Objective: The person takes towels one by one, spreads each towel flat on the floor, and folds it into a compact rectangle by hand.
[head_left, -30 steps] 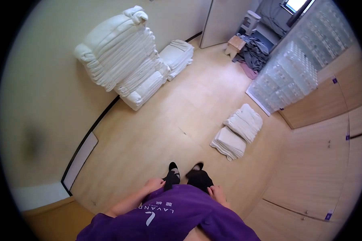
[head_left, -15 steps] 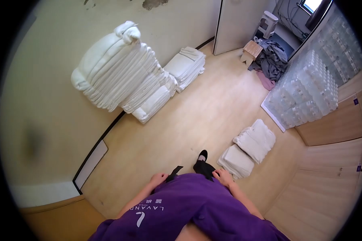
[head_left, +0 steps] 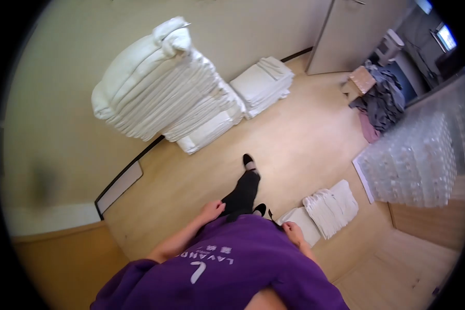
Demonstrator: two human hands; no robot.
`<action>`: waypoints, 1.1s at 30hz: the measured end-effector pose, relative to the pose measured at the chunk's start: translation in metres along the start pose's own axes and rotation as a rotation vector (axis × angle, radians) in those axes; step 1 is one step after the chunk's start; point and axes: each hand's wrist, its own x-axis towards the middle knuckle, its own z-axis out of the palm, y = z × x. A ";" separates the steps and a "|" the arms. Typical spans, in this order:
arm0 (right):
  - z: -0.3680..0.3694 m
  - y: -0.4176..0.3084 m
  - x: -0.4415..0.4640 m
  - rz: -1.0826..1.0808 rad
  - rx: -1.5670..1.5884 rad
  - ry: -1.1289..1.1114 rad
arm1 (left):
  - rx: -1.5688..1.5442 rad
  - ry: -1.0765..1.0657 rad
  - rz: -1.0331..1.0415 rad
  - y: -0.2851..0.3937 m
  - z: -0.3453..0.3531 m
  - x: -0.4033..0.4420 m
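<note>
My left hand (head_left: 212,211) is at my waist beside the purple shirt (head_left: 222,263), its fingers curled at the edge of the cloth. My right hand (head_left: 293,232) hangs on the other side of the shirt with its fingers bent, near a dark strap. Whether either holds anything is too small to tell. Just beyond my right hand lie two low stacks of white folded cloths, a ribbed one (head_left: 331,209) and a smoother one (head_left: 300,223). Against the wall stands a tall pile of white towels (head_left: 160,88), with a lower white stack (head_left: 262,85) next to it.
Shrink-wrapped bottles (head_left: 413,157) stand at the right, near wooden cabinets (head_left: 423,222). Farther back are a small wooden stool (head_left: 360,82), a heap of grey cloth (head_left: 385,101) and a door (head_left: 346,36). An orange-brown surface (head_left: 67,258) is at the lower left.
The view has shifted and turned, and one foot has stepped forward on the floor. The bottles and low cloth stacks appear nearer. Both hands have stayed beside the shirt.
</note>
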 end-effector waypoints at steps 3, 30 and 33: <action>-0.024 -0.006 0.035 0.116 -0.004 0.008 | -0.086 0.031 0.061 0.042 -0.029 0.052; -0.181 -0.143 0.325 -0.001 -0.146 -0.019 | -0.699 0.009 -0.405 0.097 -0.150 0.311; -0.210 -0.147 0.362 0.031 -0.078 -0.075 | -0.699 0.050 -0.492 0.124 -0.161 0.342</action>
